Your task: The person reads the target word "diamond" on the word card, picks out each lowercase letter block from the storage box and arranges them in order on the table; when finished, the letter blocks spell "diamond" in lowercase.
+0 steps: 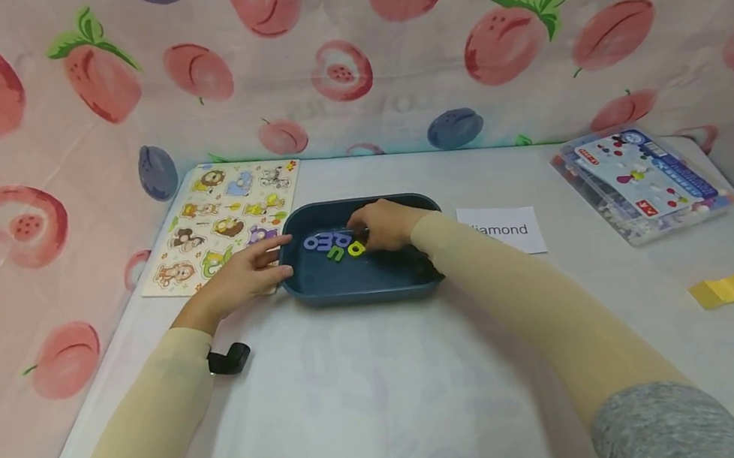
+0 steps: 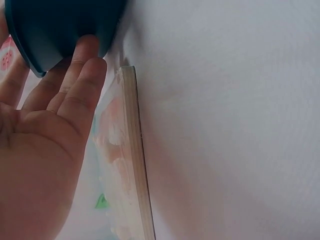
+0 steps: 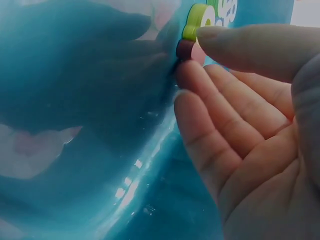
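Note:
A dark blue tray [image 1: 361,297] stands in the middle of the table. My left hand [image 1: 246,277] is at its left end, fingers extended and touching the outer wall [image 2: 55,30]. Over the tray, my right hand [image 1: 390,225] reaches down and pinches a dark red piece [image 3: 186,50] between thumb and fingertips; its shape is mostly hidden. Close by lie a yellow letter [image 1: 356,249], also seen as a yellow-green edge in the right wrist view, a green n [image 1: 336,254] and several purple letters [image 1: 324,242].
Behind my left hand lies an animal puzzle board [image 1: 228,207]. A white card [image 1: 508,232] reading "diamond", partly covered by my right arm, lies right of the tray. Further right are a clear plastic case [image 1: 647,182] with a printed sheet and a yellow strip [image 1: 727,290].

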A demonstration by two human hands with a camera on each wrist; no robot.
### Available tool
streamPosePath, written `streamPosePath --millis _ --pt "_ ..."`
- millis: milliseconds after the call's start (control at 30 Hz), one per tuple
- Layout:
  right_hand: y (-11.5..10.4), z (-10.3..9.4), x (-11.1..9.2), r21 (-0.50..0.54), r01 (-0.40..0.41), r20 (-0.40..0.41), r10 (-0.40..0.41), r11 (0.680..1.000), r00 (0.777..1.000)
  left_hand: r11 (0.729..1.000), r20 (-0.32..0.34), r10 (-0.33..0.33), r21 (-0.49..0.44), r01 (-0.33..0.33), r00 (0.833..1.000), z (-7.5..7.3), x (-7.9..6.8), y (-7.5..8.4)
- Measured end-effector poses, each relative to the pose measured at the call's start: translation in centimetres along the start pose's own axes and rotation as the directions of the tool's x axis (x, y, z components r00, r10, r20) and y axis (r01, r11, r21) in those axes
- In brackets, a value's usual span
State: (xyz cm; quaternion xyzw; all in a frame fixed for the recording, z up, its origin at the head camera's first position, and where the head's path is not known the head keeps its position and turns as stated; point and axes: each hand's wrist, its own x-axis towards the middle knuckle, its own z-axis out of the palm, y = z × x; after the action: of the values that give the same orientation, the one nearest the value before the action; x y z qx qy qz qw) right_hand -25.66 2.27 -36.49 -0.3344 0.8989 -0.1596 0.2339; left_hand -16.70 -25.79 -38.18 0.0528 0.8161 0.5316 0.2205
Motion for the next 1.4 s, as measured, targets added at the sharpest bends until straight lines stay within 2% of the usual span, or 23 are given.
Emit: streamPosePath --millis 333,867,1033,1267,1400 --pt "0.0 0.3 -0.1 0.008 0.019 -0.024 -0.018 1.0 1.0 1.0 0.002 -0.006 -0.005 0.006 1.0 0.1 0.2 0.1" --pt "0.3 0.4 -0.3 -0.089 0.047 -0.021 -0.049 0.995 0.999 0.999 0.02 0.016 -0.038 -0.015 1.0 0.3 0.4 0.2" --pt "0.1 -0.3 -0.8 -0.078 0.041 -0.04 -0.045 0.996 0.998 1.0 0.022 0.006 -0.023 -0.006 1.0 0.3 0.4 0.1" --pt "-0.8 -2.1 -1.9 -0.088 0.073 -0.055 -0.078 0.993 0.995 0.999 0.007 -0.005 0.036 0.004 1.0 0.1 0.1 0.0" --pt "-1.0 -2.8 -2.8 -0.091 0.068 -0.079 -0.076 0.993 0.994 0.999 0.005 -0.001 0.033 0.001 1.0 0.0 0.0 -0.1"
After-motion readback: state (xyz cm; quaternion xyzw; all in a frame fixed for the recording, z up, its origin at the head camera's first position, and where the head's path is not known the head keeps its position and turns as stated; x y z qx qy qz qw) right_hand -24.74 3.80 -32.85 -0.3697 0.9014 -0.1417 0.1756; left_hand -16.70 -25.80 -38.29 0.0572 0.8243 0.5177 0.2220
